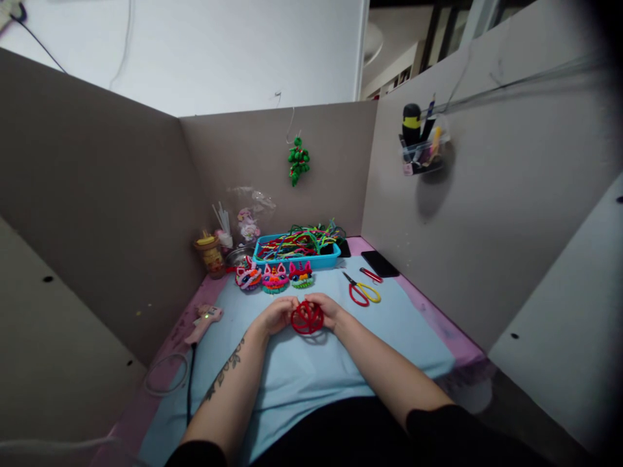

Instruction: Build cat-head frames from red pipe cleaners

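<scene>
Both hands hold a round red pipe-cleaner frame (pixel 307 318) with crossing spokes, just above the light blue mat (pixel 399 331). My left hand (pixel 276 314) pinches its left rim, fingers closed. On the right rim, my right hand (pixel 327 308) grips with curled fingers. Beyond the hands sit three finished fuzzy animal-face pieces (pixel 275 277) in a row. A blue tray (pixel 296 250) filled with coloured pipe cleaners stands behind them.
Red-and-yellow scissors (pixel 361 291) lie right of the hands, a red pen-like tool (pixel 370 274) and a black phone (pixel 380 263) further back. A pink glue gun (pixel 202 322) with its cord lies left. Cardboard walls enclose the desk; a green ornament (pixel 298 161) hangs on the back wall.
</scene>
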Demonstrator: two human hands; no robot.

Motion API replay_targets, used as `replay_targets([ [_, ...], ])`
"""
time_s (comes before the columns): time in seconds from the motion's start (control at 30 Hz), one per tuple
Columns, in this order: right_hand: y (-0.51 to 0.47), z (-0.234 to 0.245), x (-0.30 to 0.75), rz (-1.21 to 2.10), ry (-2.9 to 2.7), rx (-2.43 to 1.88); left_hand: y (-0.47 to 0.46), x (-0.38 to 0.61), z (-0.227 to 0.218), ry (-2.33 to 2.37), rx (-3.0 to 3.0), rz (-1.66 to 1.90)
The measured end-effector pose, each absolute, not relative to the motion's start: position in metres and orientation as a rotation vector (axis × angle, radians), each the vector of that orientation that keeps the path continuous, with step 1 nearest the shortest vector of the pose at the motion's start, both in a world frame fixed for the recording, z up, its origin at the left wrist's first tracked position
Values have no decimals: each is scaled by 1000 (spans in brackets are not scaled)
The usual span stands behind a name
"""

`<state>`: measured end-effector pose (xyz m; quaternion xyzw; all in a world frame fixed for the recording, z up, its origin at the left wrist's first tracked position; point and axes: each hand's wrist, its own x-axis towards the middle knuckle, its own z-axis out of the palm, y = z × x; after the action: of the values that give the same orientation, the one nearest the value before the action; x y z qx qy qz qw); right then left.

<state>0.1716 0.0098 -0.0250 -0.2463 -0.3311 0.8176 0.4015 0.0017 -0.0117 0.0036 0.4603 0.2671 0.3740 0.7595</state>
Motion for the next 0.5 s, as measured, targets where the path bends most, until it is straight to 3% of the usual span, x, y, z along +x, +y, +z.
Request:
replay_targets([
  [0.5, 5, -19, 172, 1983, -816, -672, -11, 3, 0, 598, 1014, 818],
])
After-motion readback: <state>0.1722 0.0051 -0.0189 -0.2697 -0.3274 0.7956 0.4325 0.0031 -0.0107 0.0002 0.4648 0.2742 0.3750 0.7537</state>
